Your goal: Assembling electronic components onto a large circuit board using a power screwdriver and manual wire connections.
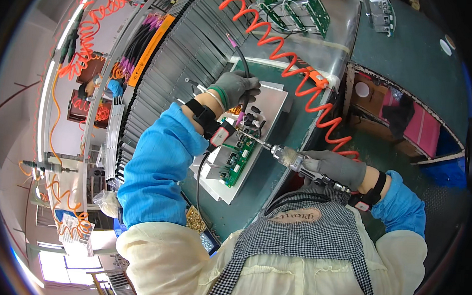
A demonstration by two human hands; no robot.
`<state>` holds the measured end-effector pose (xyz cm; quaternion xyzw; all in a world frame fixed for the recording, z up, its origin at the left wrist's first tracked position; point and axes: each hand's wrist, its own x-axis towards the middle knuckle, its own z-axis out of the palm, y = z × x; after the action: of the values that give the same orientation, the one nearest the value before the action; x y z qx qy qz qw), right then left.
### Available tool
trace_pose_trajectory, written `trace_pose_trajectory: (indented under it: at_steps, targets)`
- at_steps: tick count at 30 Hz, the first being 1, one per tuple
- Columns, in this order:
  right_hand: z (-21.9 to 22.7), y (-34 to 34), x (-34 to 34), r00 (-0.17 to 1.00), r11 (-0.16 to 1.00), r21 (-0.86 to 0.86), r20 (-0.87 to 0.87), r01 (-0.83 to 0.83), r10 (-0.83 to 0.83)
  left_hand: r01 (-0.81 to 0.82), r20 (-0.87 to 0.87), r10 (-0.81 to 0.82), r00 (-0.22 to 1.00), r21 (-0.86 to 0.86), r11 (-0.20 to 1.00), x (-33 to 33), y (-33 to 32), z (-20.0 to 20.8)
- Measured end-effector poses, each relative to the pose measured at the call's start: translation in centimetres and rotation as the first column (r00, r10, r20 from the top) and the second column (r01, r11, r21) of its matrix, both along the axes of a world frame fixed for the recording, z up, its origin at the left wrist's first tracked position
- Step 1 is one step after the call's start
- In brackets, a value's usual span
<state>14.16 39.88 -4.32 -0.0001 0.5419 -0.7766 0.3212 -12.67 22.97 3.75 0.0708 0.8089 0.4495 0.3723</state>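
My left hand [234, 89], in a grey glove, is closed on a thick black cable [242, 58]. Pink sleeves show at the cable's upper end and near its lower end, which reaches the electronics below. In my gloved right hand [340, 169] is a pneumatic screwdriver [287, 156], held nearly level. Its thin bit points left to the pink lower end of the cable; whether it touches a screw is too small to tell. Beneath, a green circuit board [241, 162] with silvery blocks sits on a pale metal plate [272, 108].
A red coiled air hose [306, 91] hangs across the bench on the right. Grey metal panels [168, 75] stand in a long row at the left. More circuit boards [316, 16] lie at the far side. Brass-coloured small parts [195, 219] fill a tray near my left elbow.
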Motion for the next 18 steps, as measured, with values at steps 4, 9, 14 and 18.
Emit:
trace_pose_trajectory:
  at_steps: [4,9,14,18]
  targets:
    - [-1.5,-0.2,-0.4,0.998,1.000,0.019,-0.059,0.021,-0.019,-0.032,-0.019,0.032,0.999,-0.003,0.999,0.4,1.0,-0.1]
    - [-0.4,0.0,-0.5,1.000,1.000,-0.008,0.017,0.011,-0.011,0.022,0.028,-0.021,0.999,-0.034,0.999,-0.2,1.0,-0.3]
    - [2.1,0.0,-0.4,0.990,0.998,-0.048,0.137,0.051,-0.044,0.122,0.104,-0.111,0.988,-0.107,0.987,-1.1,0.9,-1.0]
    - [1.8,-0.1,-1.3,0.990,0.999,0.014,0.129,0.047,-0.048,0.181,0.088,-0.168,0.982,-0.165,0.969,-1.1,1.4,-1.8]
